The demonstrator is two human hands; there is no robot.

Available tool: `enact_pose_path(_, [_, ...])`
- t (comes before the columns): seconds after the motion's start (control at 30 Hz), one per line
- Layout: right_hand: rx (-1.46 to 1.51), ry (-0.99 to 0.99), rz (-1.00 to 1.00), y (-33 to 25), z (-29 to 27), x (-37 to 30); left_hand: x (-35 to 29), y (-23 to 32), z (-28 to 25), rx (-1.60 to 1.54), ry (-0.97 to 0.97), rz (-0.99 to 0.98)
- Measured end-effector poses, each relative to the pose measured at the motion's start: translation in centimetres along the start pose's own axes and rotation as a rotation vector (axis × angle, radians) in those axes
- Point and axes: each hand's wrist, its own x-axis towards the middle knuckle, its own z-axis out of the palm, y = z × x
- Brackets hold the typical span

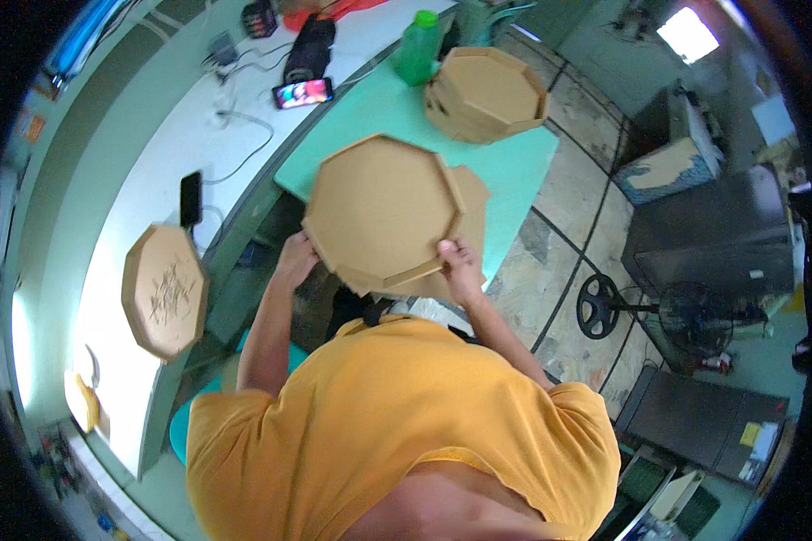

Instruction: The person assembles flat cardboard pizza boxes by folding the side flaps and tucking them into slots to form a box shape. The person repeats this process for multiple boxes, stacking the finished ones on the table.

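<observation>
An octagonal brown cardboard box (383, 207) is held between my two hands above the green table, its shallow folded rim facing up. My left hand (296, 260) grips its lower left edge, with the fingers partly hidden under the cardboard. At the lower right, my right hand (460, 269) is closed on the rim, thumb on top. Beneath the box, a flat cardboard piece (475, 203) sticks out on the right side. A stack of similar octagonal cardboard boxes (489, 90) stands at the table's far right corner.
The green table (523, 176) also bears a green bottle (417, 47). On the white counter (167, 176) lie a lit phone (303, 93), a dark phone (191, 198), cables and an octagonal cardboard tray (165, 293) holding small thin pieces. A black fan (695, 317) stands right.
</observation>
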Motion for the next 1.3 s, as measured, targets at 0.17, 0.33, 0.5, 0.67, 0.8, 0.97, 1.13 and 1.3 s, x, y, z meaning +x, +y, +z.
enact_pose_path(0.17, [0.135, -0.058, -0.226, -5.2, 1.2, 3.1, -1.8, 3.7, -11.2, 0.265, 0.416, 0.270])
enact_pose_path(0.33, [0.324, 0.232, -0.492, -16.6, -2.6, 11.8, -9.1, 10.7, -27.8, 1.245, 1.273, 0.242])
enact_pose_path(0.5, [0.309, 0.487, -0.454, -21.9, -5.4, 19.4, -11.3, 12.1, -26.1, 1.450, 1.317, 0.554])
enact_pose_path(0.67, [0.077, 0.729, -0.308, -21.4, -6.6, 24.2, -5.9, 10.1, -15.0, 1.282, 1.045, 0.569])
enact_pose_path(0.8, [-0.025, 0.901, -0.599, -17.9, -8.8, 25.8, 0.6, 5.8, -6.4, 1.064, 0.593, 0.410])
enact_pose_path(0.97, [-0.373, 0.570, -0.355, -4.4, -13.0, 19.2, 7.2, -0.6, 1.7, 0.746, 0.116, 0.193])
enact_pose_path(1.13, [-1.411, 0.329, -0.231, 6.0, -13.9, 10.1, 10.6, -4.1, 3.9, 1.172, 0.164, 0.044])
enact_pose_path(1.3, [-1.250, 0.475, -0.314, 7.8, -11.8, 8.1, 11.2, -4.8, 4.5, 1.071, 0.117, -0.013])
